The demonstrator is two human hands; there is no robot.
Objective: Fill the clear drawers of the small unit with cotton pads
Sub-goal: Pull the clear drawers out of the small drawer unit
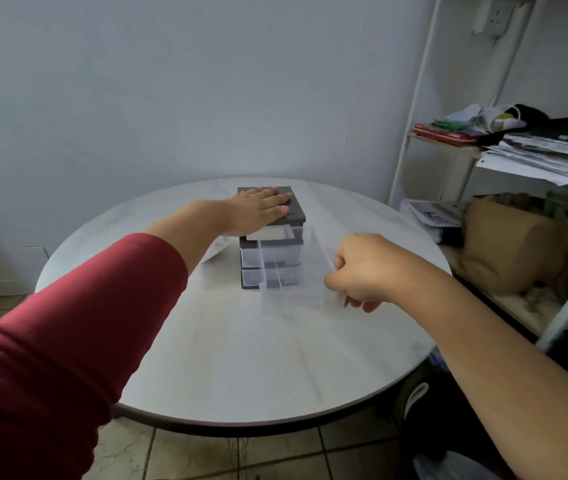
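A person's left hand (pixel 258 211), fingers straight and together, presses flat on the dark grey top of the small unit (pixel 298 213), which stands toward the far side of a round white surface (pixel 241 358). The right hand (pixel 362 268), nearer the camera and to the right of the unit, has its fingers curled around the right edge of a clear drawer (pixel 293 296). That drawer lies low in front of the unit, between it and the hand; it is blurred, and whether its far end sits inside the frame cannot be told. Two more clear drawers (pixel 270 254) sit closed in the unit's lower slots, and what they hold is unclear. A red sleeve (pixel 50 341) covers the left arm to the forearm, while the right arm is bare. A pale sheet or packet (pixel 214 251) peeks out under the left forearm, just left of the unit. Behind the surface rises a plain pale wall (pixel 171 98). To the right stands a white metal shelf rack (pixel 410 126) loaded with loose papers (pixel 545 157), folded cloth and a crumpled brown paper bag (pixel 511 244). The floor (pixel 206 452) below is laid with light tiles.
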